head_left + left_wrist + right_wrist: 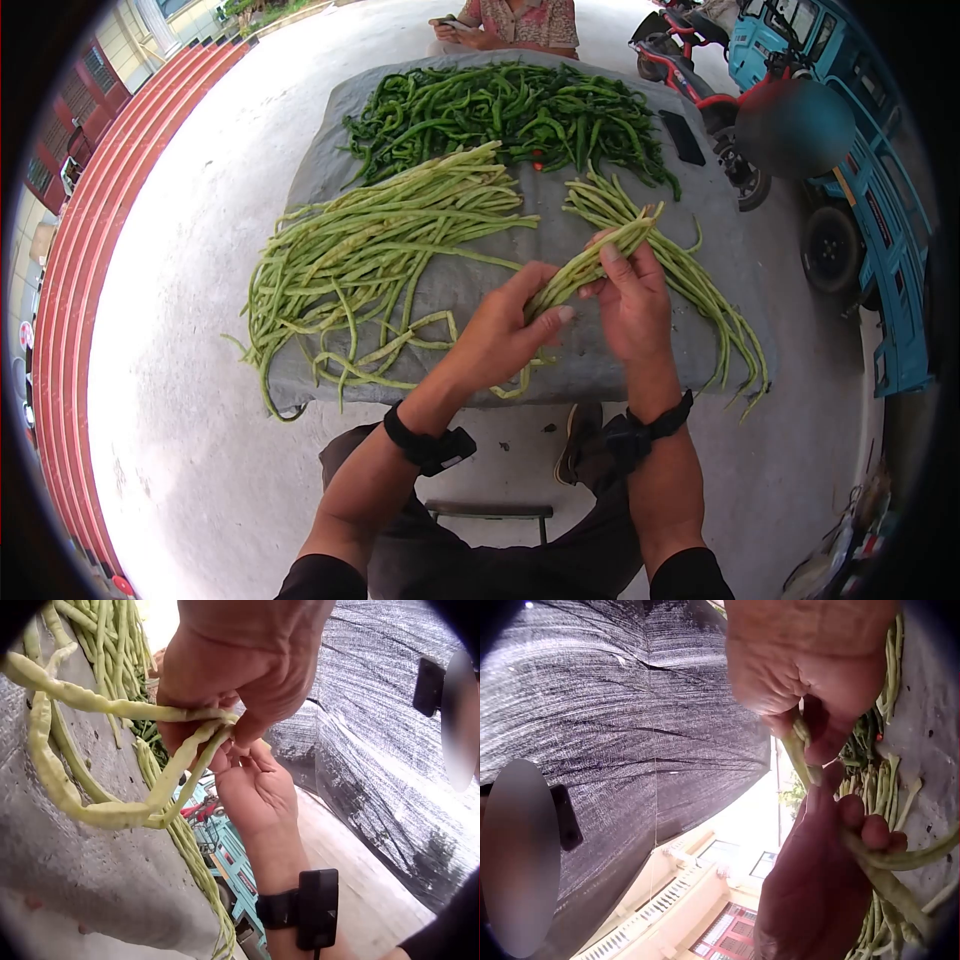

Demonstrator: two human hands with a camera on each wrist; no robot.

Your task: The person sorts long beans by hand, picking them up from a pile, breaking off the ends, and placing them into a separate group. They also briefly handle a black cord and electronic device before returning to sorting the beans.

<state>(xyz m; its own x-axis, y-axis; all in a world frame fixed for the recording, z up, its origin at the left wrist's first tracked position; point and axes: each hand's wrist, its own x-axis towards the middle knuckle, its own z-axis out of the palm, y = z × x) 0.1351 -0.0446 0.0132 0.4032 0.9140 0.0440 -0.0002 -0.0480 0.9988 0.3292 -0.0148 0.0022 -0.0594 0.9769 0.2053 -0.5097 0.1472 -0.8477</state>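
Observation:
Both hands hold one small bunch of long pale-green yardlong beans (585,266) above the table. My left hand (505,325) grips its lower part, fingers curled round the pods. Loose bean ends (112,814) loop out below that hand in the left wrist view. Near the upper ends, my right hand (637,290) pinches the bunch between thumb and fingers. Beneath and to the right lies a smaller pile of beans (700,285). A larger heap of beans (340,260) spreads over the table's left side, some pods straggling toward the front edge.
Dark-green peppers (500,110) cover the back of the grey-covered table (570,355). A black phone (682,137) lies at the back right. Across the table sits a person (525,22). A blue three-wheeler (870,200) is at the right; red steps (110,200) run along the left.

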